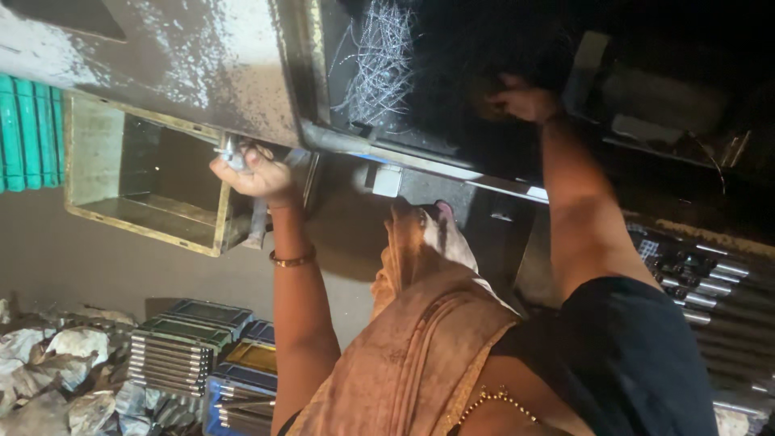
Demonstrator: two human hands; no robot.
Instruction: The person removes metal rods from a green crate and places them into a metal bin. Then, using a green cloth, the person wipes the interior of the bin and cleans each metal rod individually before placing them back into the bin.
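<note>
Dim workshop, lit poorly, with a grey, paint-worn machine body (186, 56) across the upper left of the frame and a dark machine cavity (484, 48) filling the upper centre and right. Tangle of thin silvery metal swarf (379, 64) inside that cavity, near its left edge. Open, hollow rectangular metal box (141, 173) fixed below the machine body at centre left, with green ribbed sheeting (28, 133) at the far left edge. Left hand (254, 173) raised at the box's right edge, fingers curled closed around a small shiny metal part (230, 153) pinched near the fingertips, just under the lower edge of the machine body; gold bangle (292, 259) on that wrist. Right hand (521, 101) reaching up into the dark cavity at upper centre, fingers bent; too dark to tell whether anything is gripped there. Brownish cloth drape (420, 323) hanging over the shoulder through the middle of the frame, dark sleeve (622, 355) at lower right, string of gold beads (492, 400) at the bottom centre. Stacked blue and grey trays (210, 339) loaded with metal rods at lower left, beside crumpled grey rags or scrap (56, 371) in the bottom left corner. Row of shiny cylindrical metal pieces (710, 287) laid side by side at the right edge, well apart from both hands.
</note>
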